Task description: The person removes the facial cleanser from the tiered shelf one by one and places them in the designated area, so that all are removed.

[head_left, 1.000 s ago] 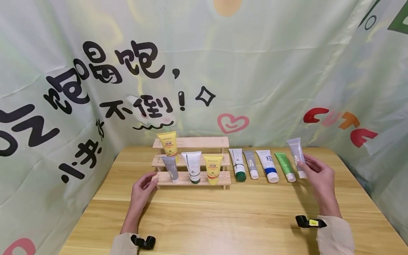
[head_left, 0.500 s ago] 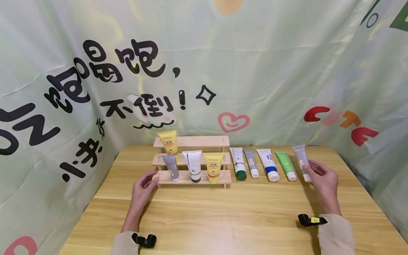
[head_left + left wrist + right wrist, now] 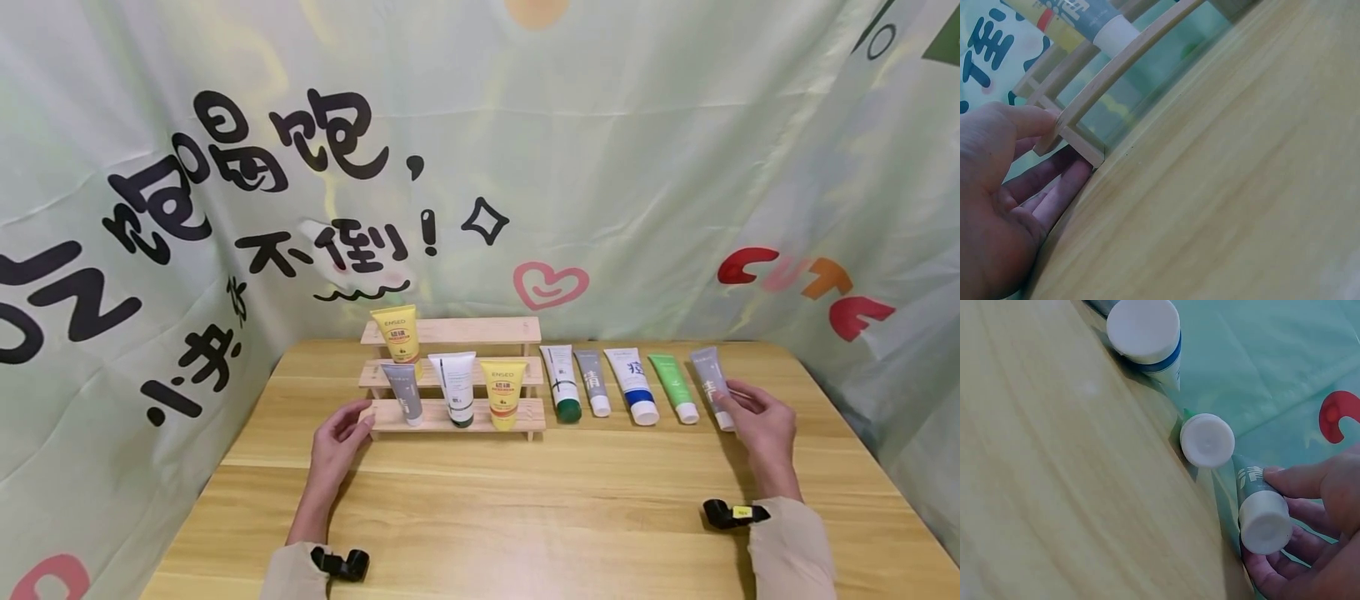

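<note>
My left hand (image 3: pixel 337 442) holds the left end of the bottom step of a three-tier wooden display stand (image 3: pixel 450 335). In the left wrist view the thumb lies on the shelf end and the other fingers reach round the leg (image 3: pixel 1082 147). At the right end of a row of tubes, my right hand (image 3: pixel 765 421) pinches a grey squeeze tube (image 3: pixel 707 371) with a white cap (image 3: pixel 1266 522). Thumb and fingers are on opposite sides of it, and it lies low at the tabletop. A green tube (image 3: pixel 672 387) is just left of it.
On the stand's bottom step are a grey tube (image 3: pixel 405 392), a white tube (image 3: pixel 453 383) and a yellow tube (image 3: pixel 503 392). Another yellow tube (image 3: pixel 397 333) stands higher up. White-green (image 3: pixel 558 375), grey (image 3: pixel 591 379) and white-blue (image 3: pixel 630 379) tubes lie on the wooden table (image 3: pixel 525 508). A printed curtain (image 3: pixel 637 192) hangs behind.
My right hand has lowered the grey tube from a raised position down to the tabletop, slightly rightward, beside the green tube. The left hand stays on the stand.
</note>
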A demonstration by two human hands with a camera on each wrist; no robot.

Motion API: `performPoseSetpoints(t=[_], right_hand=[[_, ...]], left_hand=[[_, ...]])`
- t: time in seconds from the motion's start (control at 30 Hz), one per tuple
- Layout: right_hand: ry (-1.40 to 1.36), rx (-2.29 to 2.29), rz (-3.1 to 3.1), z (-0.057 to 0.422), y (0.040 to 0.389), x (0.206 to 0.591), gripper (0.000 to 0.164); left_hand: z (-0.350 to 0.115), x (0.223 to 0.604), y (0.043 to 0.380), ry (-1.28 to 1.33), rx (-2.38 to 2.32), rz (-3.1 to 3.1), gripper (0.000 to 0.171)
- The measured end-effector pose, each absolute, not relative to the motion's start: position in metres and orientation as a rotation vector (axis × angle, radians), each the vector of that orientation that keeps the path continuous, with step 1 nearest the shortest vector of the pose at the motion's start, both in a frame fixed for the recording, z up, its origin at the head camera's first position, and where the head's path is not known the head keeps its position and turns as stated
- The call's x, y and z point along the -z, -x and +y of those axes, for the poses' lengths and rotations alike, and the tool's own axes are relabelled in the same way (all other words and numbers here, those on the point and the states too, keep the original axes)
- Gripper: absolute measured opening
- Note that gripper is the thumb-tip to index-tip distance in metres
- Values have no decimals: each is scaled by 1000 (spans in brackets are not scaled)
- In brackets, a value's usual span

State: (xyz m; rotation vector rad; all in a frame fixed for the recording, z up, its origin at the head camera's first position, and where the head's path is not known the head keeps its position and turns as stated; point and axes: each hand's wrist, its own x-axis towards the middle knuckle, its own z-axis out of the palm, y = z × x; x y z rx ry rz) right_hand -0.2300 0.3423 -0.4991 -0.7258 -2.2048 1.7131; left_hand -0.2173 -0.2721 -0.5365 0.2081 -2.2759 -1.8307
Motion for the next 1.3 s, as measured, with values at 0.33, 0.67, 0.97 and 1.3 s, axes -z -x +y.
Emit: performPoseSetpoints(t=[0.33,0.67,0.97,1.3], right_hand=[[646,-1401,-2405,345,232,503,51],[613,-1215,-2523,344,233,505,51],[640,-1239,-2571,347,233,502,55],[656,-1218,-2503,342,227,487,48]], left_hand=[[-271,538,218,-208,1827,-2284,38],[-272,536,218,-206,1824,-2286,39],[-274,537,217,-203,1832,-2286,40],[-273,537,218,-202,1830,-2285,41]])
